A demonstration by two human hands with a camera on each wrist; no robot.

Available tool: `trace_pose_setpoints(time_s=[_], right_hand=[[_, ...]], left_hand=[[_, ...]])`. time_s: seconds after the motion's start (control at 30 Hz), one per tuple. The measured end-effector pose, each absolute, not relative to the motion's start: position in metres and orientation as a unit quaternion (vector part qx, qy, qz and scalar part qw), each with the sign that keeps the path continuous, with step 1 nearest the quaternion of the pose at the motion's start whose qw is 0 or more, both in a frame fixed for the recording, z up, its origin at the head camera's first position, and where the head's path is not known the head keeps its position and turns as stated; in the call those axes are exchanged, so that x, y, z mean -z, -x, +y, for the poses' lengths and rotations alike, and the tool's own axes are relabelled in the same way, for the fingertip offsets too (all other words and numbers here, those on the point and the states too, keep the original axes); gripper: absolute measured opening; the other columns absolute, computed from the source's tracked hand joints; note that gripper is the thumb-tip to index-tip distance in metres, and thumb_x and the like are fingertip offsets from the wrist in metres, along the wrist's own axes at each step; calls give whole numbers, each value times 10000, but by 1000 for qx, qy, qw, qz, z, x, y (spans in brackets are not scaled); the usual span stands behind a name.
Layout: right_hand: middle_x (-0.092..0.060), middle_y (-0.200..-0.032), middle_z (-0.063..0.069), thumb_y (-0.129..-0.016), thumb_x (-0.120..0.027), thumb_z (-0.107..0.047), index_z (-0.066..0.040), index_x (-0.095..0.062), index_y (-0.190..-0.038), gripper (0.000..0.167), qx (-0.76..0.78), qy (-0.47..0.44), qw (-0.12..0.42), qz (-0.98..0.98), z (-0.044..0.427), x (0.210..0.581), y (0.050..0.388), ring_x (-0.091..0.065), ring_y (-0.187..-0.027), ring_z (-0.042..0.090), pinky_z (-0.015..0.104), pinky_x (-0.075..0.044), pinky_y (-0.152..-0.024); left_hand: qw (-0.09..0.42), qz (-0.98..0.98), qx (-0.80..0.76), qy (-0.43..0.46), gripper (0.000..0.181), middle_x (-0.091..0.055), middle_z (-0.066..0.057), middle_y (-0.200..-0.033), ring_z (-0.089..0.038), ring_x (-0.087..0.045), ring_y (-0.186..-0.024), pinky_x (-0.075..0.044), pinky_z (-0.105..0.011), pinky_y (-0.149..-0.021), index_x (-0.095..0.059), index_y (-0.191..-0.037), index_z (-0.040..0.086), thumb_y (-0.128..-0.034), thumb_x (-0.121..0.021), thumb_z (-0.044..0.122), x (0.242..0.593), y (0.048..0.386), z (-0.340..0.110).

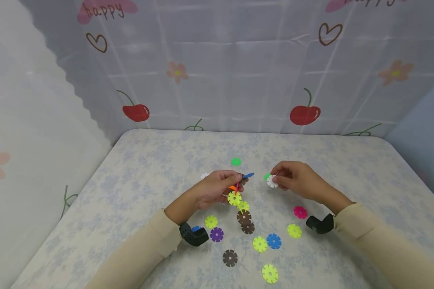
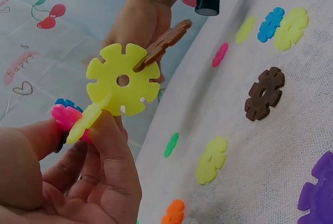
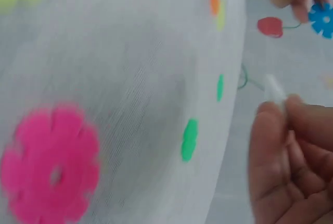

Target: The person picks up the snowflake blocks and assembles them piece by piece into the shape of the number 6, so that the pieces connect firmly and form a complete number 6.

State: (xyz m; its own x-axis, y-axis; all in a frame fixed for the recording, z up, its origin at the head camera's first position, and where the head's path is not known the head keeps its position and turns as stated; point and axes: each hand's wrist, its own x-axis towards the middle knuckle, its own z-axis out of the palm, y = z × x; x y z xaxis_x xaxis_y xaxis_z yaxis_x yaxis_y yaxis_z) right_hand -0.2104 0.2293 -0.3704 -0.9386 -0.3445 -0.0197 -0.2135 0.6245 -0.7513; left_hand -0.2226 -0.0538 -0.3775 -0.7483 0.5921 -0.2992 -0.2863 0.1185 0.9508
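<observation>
My left hand [image 1: 214,189] pinches a joined chain of notched plastic discs. In the left wrist view, it includes a pink disc [image 2: 66,115], a blue disc [image 2: 67,104], a large yellow disc [image 2: 122,81] and a tilted brown disc [image 2: 164,44]. Thumb and fingers grip near a second yellow disc, seen nearly edge-on; the fingers partly hide the joints. To the right, my right hand [image 1: 299,181] holds a white disc [image 1: 272,181] between thumb and finger, apart from the chain. That disc looks edge-on and blurred in the right wrist view.
Loose discs lie on the patterned tabletop [image 1: 148,156]: several yellow, plus a pink disc [image 1: 300,212], a blue disc [image 1: 274,241], a purple disc [image 1: 217,234], a dark brown disc [image 1: 230,258] and a green disc [image 1: 236,161] farther back. A printed curtain [image 1: 220,92] hangs behind.
</observation>
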Motion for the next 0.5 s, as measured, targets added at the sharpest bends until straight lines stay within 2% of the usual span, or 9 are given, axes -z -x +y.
trace_pose_setpoints(time_s=[0.23, 0.5], right_hand=[[-661, -918, 161, -981, -664, -41, 6, -585, -1092, 144, 528, 149, 87, 831, 207, 360, 202, -682, -846, 428, 333, -598, -727], [-665, -960, 145, -973, -676, -39, 2, -621, -1126, 168, 537, 145, 73, 828, 196, 353, 198, -693, -844, 427, 325, -597, -726]], left_hand=[[338, 661, -662, -105, 401, -680, -36, -977, -135, -644, -832, -512, -278, -619, -605, -1334, -38, -1061, -565, 254, 379, 221, -54], [341, 665, -656, -104, 398, -690, -42, -980, -143, -648, -844, -500, -288, -615, -632, -1317, -12, -1052, -581, 281, 382, 221, -55]])
